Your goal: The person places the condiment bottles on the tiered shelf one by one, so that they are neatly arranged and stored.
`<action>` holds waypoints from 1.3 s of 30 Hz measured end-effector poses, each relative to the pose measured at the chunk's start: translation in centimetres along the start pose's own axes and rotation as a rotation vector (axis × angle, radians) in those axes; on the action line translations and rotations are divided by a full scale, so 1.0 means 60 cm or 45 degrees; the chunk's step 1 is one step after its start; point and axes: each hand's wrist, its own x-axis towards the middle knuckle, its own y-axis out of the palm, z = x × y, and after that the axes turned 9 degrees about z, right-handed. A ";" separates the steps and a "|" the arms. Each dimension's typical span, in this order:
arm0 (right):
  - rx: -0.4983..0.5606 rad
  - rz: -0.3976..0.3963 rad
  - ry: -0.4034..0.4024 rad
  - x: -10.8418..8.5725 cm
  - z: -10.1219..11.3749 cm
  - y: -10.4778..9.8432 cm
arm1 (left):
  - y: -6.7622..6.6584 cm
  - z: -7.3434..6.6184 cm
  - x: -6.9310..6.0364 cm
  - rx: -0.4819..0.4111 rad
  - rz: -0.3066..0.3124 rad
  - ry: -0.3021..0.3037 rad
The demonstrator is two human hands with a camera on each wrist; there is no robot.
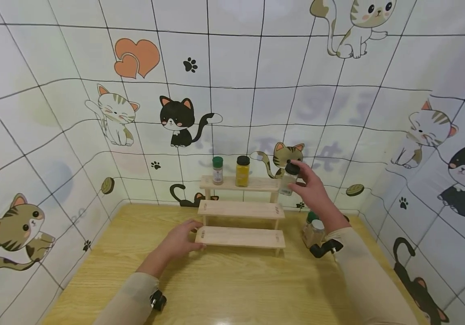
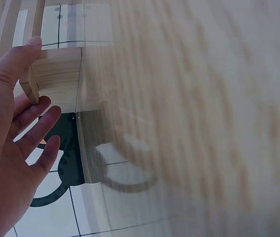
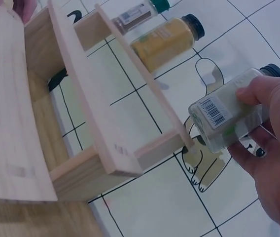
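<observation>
A three-tier wooden shelf rack (image 1: 240, 209) stands on the table against the wall. My left hand (image 1: 179, 240) pinches the left end of its lowest board, with the thumb over the edge and a finger under it in the left wrist view. My right hand (image 1: 313, 188) holds a clear spice jar (image 3: 224, 111) with a black lid and a barcode label, raised off the right end of the top board. On that top board stand a green-capped spice jar (image 1: 217, 170) and a black-lidded jar of yellow spice (image 1: 242, 171).
Several more jars (image 1: 315, 230) stand on the table (image 1: 232, 280) right of the rack, partly hidden by my right forearm. A cat-patterned wall covering (image 1: 232, 104) encloses the back and both sides.
</observation>
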 end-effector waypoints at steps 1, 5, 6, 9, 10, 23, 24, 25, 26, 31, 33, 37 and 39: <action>0.012 0.013 -0.001 0.005 0.001 0.000 | 0.001 -0.001 0.000 0.001 0.001 0.000; 0.018 0.056 -0.012 0.026 0.010 0.002 | 0.002 -0.002 0.001 0.005 0.006 -0.017; 0.023 0.066 -0.018 0.031 0.014 0.003 | 0.002 -0.002 0.001 0.006 0.010 -0.018; 0.022 0.089 -0.034 0.045 0.021 0.005 | 0.002 -0.002 0.000 0.015 0.012 -0.014; 0.025 0.097 -0.036 0.049 0.023 0.005 | 0.001 -0.003 0.000 0.015 0.009 -0.007; 0.036 0.219 -0.016 0.088 0.033 0.014 | 0.002 0.000 0.000 -0.009 -0.001 -0.012; 0.035 0.225 -0.011 0.090 0.034 0.016 | 0.002 0.000 0.000 -0.011 0.000 -0.014; 0.037 0.227 -0.007 0.092 0.034 0.017 | 0.002 0.001 0.000 -0.010 0.001 -0.019; 0.034 0.228 -0.003 0.095 0.033 0.019 | 0.003 0.002 0.000 -0.009 0.002 -0.024; 0.023 0.226 0.006 0.103 0.030 0.026 | 0.004 0.003 0.001 -0.005 0.004 -0.023; 0.016 0.224 0.022 0.104 0.026 0.028 | 0.004 0.003 0.001 -0.008 0.005 -0.015; 0.058 0.225 0.055 0.101 0.018 0.029 | 0.004 0.004 0.002 -0.012 0.005 -0.007; 0.086 0.231 0.053 0.102 0.014 0.030 | 0.005 0.007 0.003 -0.008 0.000 -0.009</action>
